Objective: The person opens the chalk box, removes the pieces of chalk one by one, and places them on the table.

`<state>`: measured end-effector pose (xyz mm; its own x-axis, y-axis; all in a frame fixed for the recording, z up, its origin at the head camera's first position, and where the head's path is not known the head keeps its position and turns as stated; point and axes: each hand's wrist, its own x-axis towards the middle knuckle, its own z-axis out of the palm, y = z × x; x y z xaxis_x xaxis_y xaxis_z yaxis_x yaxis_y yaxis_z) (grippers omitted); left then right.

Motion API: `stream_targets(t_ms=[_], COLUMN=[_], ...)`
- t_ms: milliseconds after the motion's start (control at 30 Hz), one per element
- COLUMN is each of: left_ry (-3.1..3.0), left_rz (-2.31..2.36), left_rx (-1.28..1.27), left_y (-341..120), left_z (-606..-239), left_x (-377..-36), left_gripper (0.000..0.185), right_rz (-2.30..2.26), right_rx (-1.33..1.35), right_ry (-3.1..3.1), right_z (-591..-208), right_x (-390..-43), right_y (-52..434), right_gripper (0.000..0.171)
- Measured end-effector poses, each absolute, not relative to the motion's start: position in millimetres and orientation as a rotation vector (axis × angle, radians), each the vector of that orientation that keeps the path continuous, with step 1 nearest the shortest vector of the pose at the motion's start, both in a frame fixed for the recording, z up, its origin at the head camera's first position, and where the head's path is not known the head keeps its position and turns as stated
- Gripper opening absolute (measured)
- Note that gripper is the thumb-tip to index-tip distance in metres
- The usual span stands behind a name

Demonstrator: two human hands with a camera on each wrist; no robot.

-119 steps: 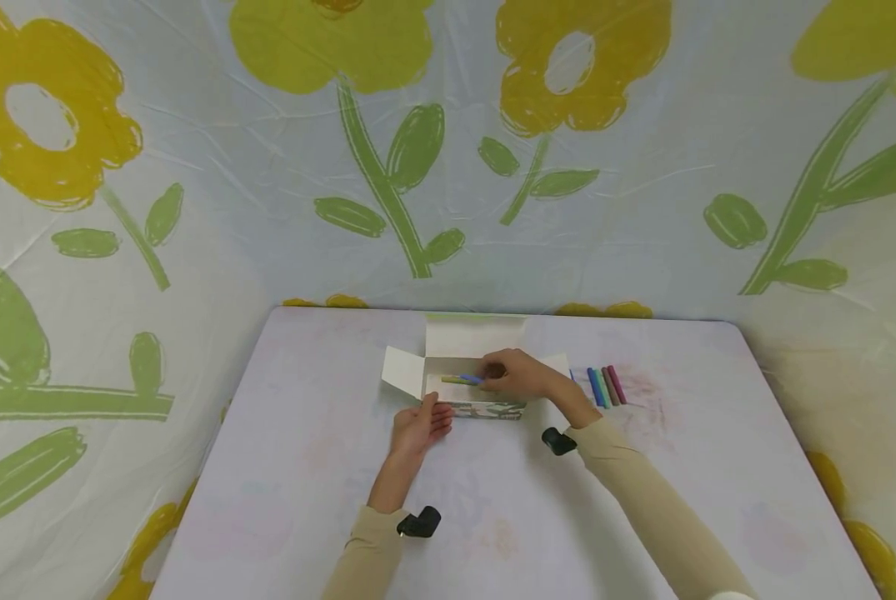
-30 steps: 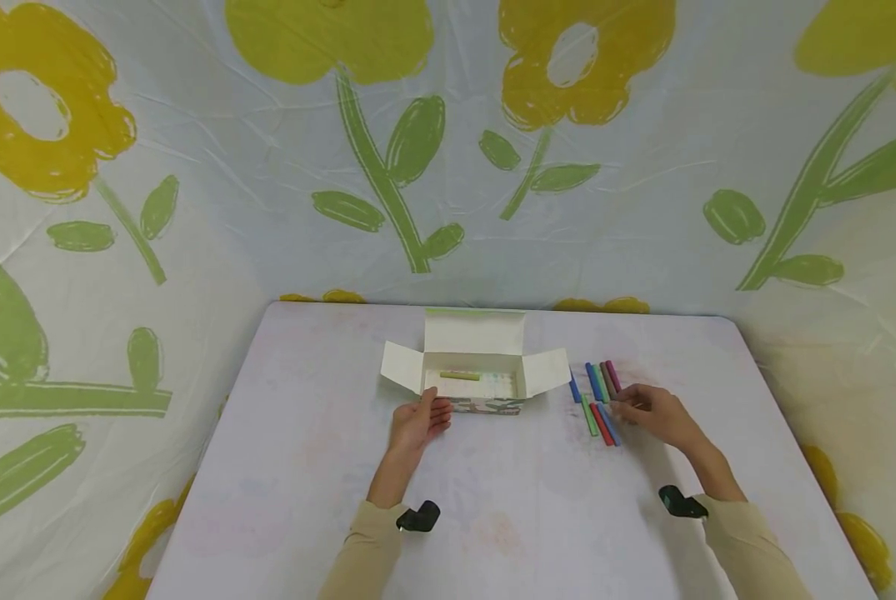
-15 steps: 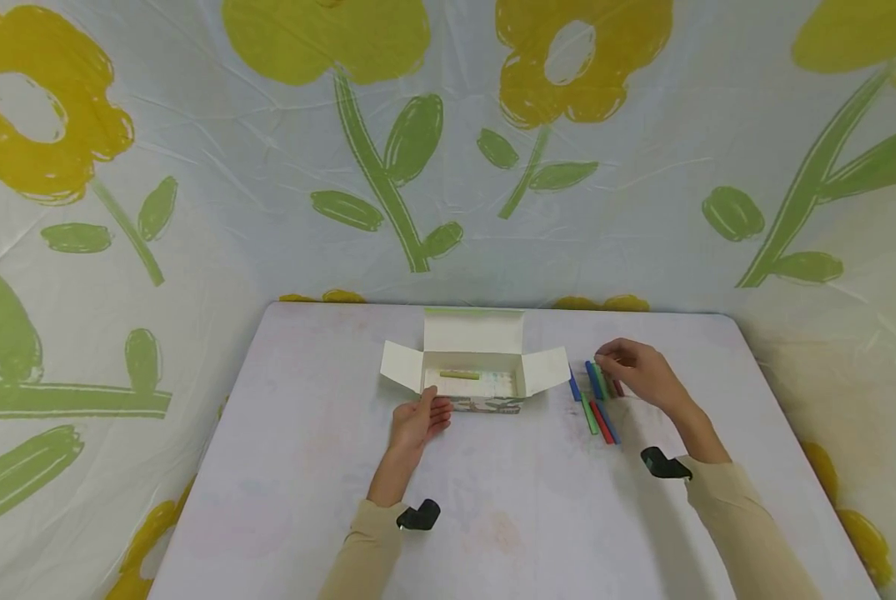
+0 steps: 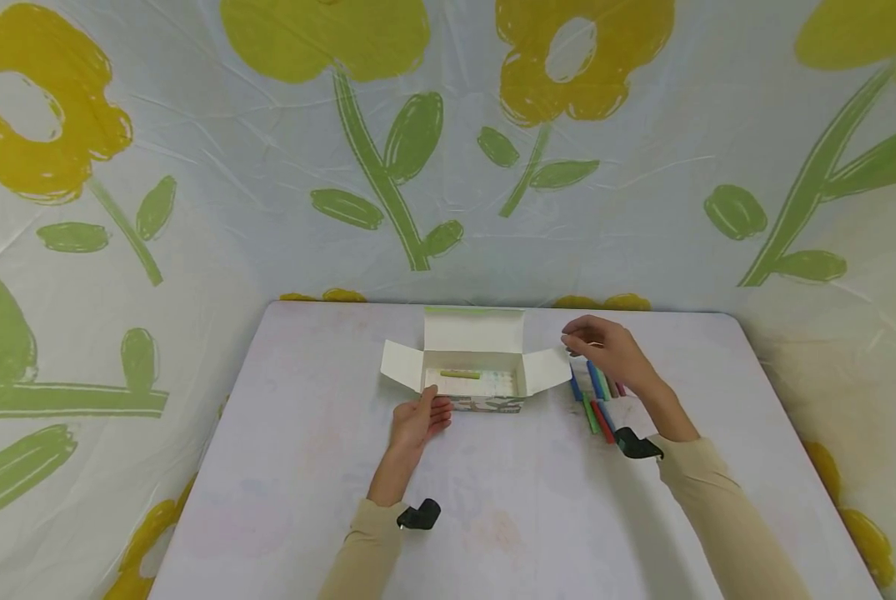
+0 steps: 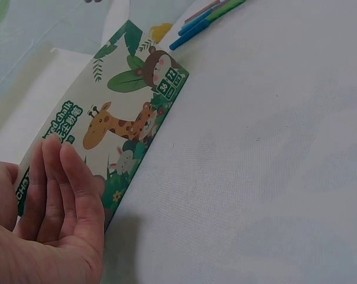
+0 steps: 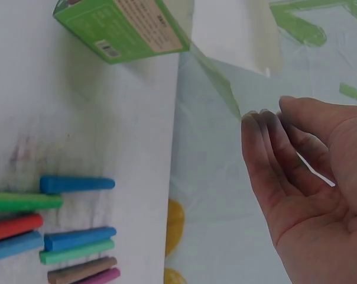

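A chalk box (image 4: 485, 404) stands upright with its lid and side flaps folded out. One yellow-green chalk stick (image 4: 460, 375) lies inside it. My left hand (image 4: 415, 425) holds the box at its front left corner, thumb at the rim and fingers along the printed front (image 5: 122, 118). Above the right flap (image 4: 546, 370), my right hand (image 4: 605, 350) hovers with bent fingers and nothing between them; the right wrist view shows its fingertips (image 6: 249, 121) greyed. Several chalk sticks lie right of the box, among them a green stick (image 4: 590, 414) and a red stick (image 6: 16, 226).
The chalk sticks form two rows on a pale table (image 4: 327, 500), the back row including a brown stick (image 6: 83, 270) and a magenta stick (image 6: 101, 276). A flower-print cloth (image 4: 267, 167) hangs behind and at both sides.
A blue chalk stick, earlier pinched inside the box, now lies in the front row. My right hand has left the sticks and moved left and up to the box's flap. My left hand stays put.
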<state>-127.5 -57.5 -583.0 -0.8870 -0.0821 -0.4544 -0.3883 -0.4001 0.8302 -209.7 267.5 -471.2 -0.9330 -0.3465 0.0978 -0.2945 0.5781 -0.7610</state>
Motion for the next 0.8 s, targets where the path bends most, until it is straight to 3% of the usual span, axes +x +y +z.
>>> stream_targets(t_ms=[300, 800], left_ry=[1.612, 1.597], left_rz=[2.385, 2.392], left_rx=[-0.648, -0.658], left_y=[-58, -57], left_z=[-578, -581], left_x=[-126, -126], left_gripper=[0.044, 0.044], right_rz=[-1.31, -1.226], right_rx=[-0.641, -0.851], right_ry=[2.674, 2.523], right_z=[-473, -509], right_x=[-215, -222], right_y=[235, 179], right_gripper=[0.023, 0.018])
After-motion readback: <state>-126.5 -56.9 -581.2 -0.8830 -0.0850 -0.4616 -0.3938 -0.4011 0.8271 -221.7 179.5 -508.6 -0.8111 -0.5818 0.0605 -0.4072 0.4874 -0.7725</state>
